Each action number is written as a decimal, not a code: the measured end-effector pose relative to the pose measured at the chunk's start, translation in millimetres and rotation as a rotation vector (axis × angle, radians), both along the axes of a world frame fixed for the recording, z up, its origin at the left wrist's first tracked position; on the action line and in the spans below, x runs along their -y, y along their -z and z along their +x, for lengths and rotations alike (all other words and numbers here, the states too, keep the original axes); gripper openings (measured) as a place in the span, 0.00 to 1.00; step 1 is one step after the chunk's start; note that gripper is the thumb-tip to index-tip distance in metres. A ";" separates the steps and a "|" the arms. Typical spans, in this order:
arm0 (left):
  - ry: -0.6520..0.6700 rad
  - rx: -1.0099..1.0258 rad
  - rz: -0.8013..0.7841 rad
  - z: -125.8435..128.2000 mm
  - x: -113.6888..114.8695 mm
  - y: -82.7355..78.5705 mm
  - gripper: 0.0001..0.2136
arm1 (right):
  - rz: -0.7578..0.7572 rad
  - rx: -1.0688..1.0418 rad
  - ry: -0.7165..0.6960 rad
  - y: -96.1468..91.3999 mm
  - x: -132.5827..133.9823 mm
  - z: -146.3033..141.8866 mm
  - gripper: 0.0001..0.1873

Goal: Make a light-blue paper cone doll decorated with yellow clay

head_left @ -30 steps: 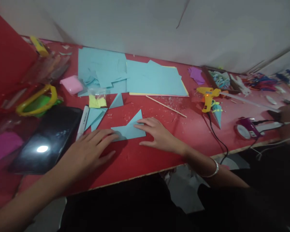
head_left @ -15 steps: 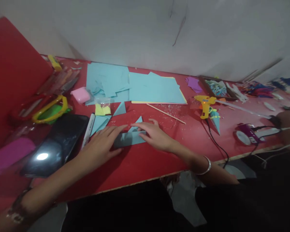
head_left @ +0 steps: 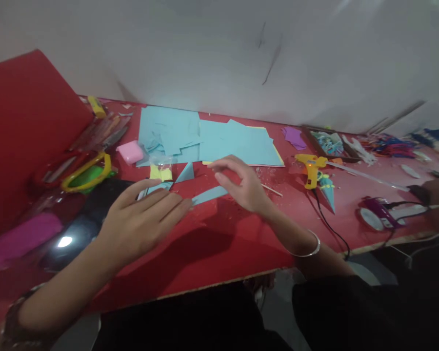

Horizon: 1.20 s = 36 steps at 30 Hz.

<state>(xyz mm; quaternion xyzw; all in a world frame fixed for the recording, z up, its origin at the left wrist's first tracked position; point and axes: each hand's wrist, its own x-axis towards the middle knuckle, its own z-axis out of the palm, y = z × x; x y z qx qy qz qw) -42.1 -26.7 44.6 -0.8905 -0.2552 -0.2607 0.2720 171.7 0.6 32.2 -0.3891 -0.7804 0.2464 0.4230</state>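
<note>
one blue paper (head_left: 209, 194) btwn l hand (head_left: 146, 222), fingers' grip unclear, & r hand (head_left: 244, 187), fingers apart

Thin pale bangle (head_left: 318, 244) right, dark wristband (head_left: 13, 319) left, black clothing (head_left: 190, 321).

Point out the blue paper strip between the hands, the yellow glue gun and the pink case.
Blue paper strip (head_left: 209, 194): head view, middle of its visible surface.
Yellow glue gun (head_left: 311, 168): head view, where handle meets barrel.
Pink case (head_left: 130, 152): head view, middle of its upper face.
</note>
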 end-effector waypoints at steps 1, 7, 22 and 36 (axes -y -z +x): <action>-0.019 0.021 -0.022 0.9 -1.1 -1.2 0.09 | 0.150 0.053 0.013 -5.3 0.9 -0.8 0.09; -0.004 0.193 -0.224 11.1 -4.6 -7.0 0.12 | 0.628 0.453 0.001 -16.7 13.1 -15.7 0.09; 0.038 0.225 -0.357 -2.2 -4.5 -17.2 0.13 | 0.646 0.289 0.129 -5.6 -4.9 13.5 0.10; -0.074 0.086 -0.072 12.1 -12.7 -12.8 0.04 | 0.171 0.440 -0.167 -13.9 12.6 -1.5 0.15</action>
